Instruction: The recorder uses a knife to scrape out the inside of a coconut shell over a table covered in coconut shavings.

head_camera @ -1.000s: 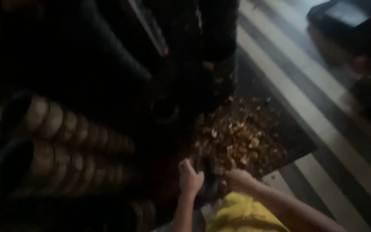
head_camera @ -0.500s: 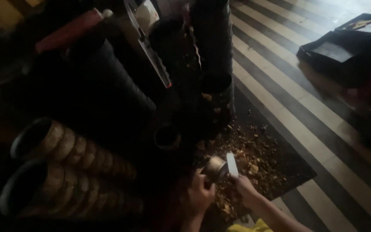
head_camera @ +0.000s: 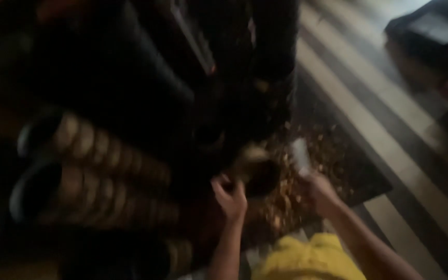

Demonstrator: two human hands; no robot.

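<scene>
— Striped floor (head_camera: 369,119), dark mat (head_camera: 353,176) strewn with chips. Left hand (head_camera: 230,194)?
— Fingers curled round a small cup's (head_camera: 257,173) rim; looks light, stiff.
— Right hand (head_camera: 320,189)?
— Pinching a pale scoop (head_camera: 301,154), too blurred for more.

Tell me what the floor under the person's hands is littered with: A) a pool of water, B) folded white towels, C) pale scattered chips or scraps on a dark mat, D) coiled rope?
C: pale scattered scraps cover the dark mat beside the right hand and left hand.
</scene>
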